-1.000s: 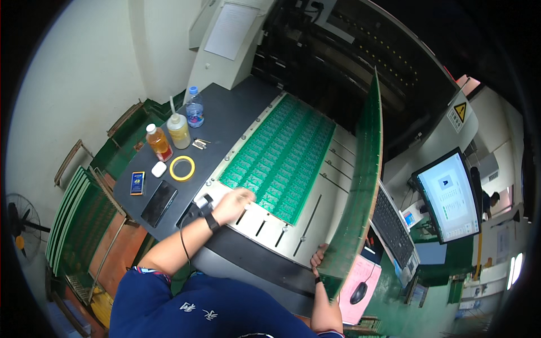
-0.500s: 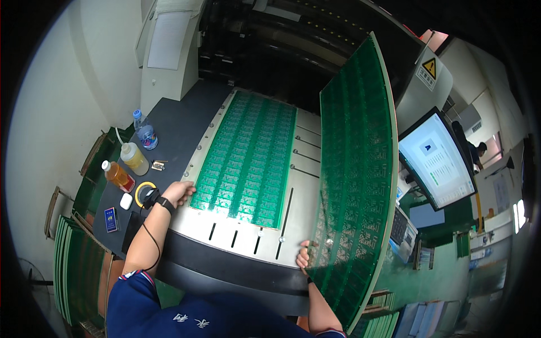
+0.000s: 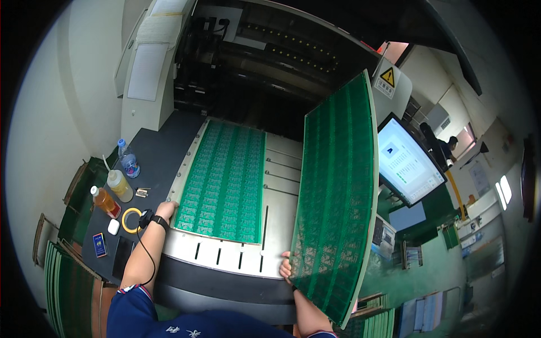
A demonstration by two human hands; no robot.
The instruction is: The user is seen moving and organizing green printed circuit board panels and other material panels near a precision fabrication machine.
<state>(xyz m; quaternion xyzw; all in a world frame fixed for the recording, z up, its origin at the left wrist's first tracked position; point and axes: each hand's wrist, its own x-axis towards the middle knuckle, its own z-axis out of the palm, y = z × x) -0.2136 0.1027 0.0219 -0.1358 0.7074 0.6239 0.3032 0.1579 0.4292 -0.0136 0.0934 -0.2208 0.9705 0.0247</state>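
A green printed circuit board panel (image 3: 222, 183) lies flat on the metal plate (image 3: 280, 217) in front of me. At its near left corner, my left hand (image 3: 165, 212) has its fingers curled against the panel's edge. My right hand (image 3: 286, 266) grips the lower left edge of a second, larger-looking green circuit board panel (image 3: 336, 197), which stands tilted up at the right side of the plate. This upright panel hides part of the plate and my right palm and thumb. My left wrist wears a dark band with a cable.
On the dark table at left stand a water bottle (image 3: 129, 159), a squeeze bottle (image 3: 119, 186) and an amber drink bottle (image 3: 105, 201), near a yellow tape roll (image 3: 132, 221). A dark machine opening (image 3: 253, 93) lies beyond the plate. A monitor (image 3: 410, 159) stands right.
The whole view has shifted, so the scene sits further left and lower. Both hands keep their places, the left at the flat panel's corner and the right on the raised panel.
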